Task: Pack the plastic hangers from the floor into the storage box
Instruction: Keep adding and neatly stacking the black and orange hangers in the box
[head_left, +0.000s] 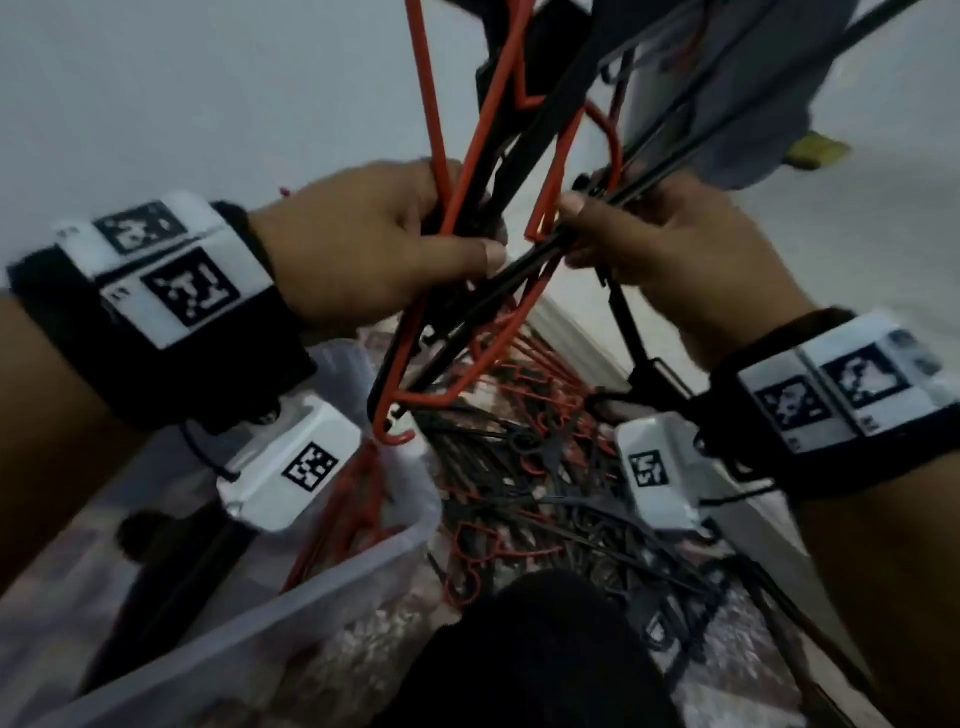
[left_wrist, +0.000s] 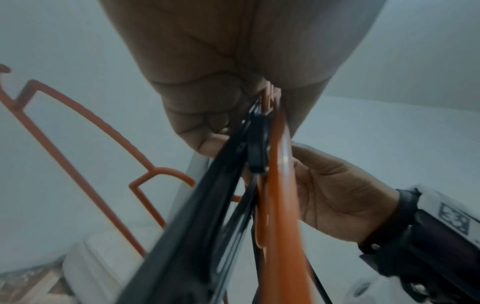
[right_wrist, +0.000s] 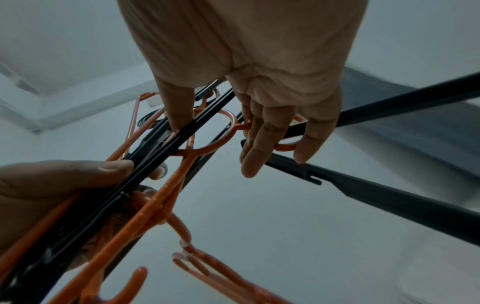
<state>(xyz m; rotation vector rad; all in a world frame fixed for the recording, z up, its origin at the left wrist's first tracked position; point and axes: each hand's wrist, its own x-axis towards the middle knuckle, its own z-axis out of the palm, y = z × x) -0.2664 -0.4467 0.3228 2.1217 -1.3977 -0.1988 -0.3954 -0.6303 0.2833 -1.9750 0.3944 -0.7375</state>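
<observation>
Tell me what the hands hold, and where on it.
Both hold one tangled bunch of red and black hangers: the left hand grips its bars, the right hand pinches black bars beside a red hook.

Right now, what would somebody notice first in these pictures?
Probably the tangled bundle of red and black hangers in the middle, gripped by the left hand and the right hand. Below lies a pile of hangers on the floor, with the storage box at lower left.
</observation>
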